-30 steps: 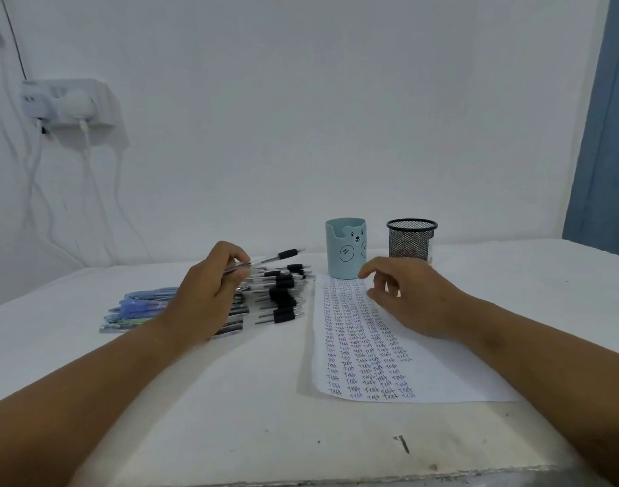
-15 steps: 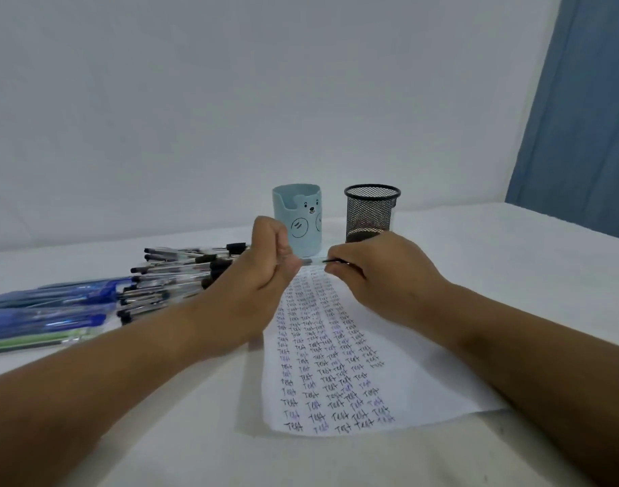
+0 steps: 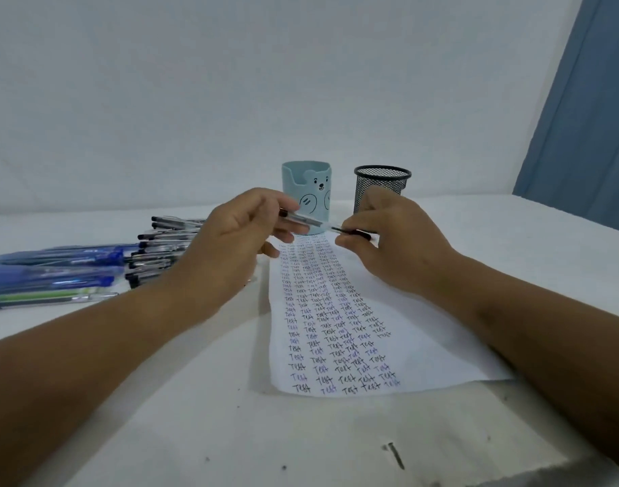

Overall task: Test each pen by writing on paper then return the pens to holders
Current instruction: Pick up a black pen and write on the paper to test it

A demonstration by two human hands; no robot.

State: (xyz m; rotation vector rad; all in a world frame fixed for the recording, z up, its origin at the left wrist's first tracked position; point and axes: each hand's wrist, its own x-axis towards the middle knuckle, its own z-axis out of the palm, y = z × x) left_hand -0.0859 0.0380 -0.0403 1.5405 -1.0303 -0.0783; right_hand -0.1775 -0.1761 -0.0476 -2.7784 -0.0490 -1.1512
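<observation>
My left hand (image 3: 230,240) grips a clear pen (image 3: 310,220) by its barrel, above the far end of the paper (image 3: 339,311). My right hand (image 3: 389,240) pinches the pen's black cap (image 3: 355,233), which sits a little way off the tip. The sheet is covered in rows of the word "Test". Behind the hands stand a light blue bear holder (image 3: 306,195) and a black mesh holder (image 3: 382,186). A pile of black-capped pens (image 3: 160,247) and blue pens (image 3: 55,268) lies at the left.
A white wall runs behind the table (image 3: 336,434), with a blue curtain (image 3: 589,117) at the right. A small dark nail (image 3: 396,456) lies near the table's front edge.
My left hand lifted a pen from the pile and brought it over the paper. My right hand came up, took the cap and has drawn it off the tip. The camera turned right.
</observation>
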